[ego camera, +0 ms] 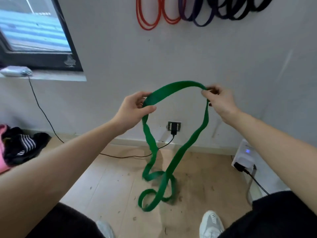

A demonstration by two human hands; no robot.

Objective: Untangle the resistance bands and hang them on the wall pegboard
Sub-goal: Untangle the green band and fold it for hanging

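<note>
A wide green resistance band [173,90] arches between both hands in front of the wall. My left hand [133,110] pinches its left side and my right hand [218,100] pinches its right side. Below the hands the band hangs down in two strands that cross and twist into loops near the floor. Red bands [148,18], purple bands [204,16] and black bands [248,11] hang in loops on the wall at the top. The pegs holding them are out of view.
A window [34,31] with a sill is at upper left. A wall socket [174,126] with a plug and a black cable [42,110] lies straight ahead, low. A white device [245,155] stands by the right wall. Clothes [20,145] are piled at left.
</note>
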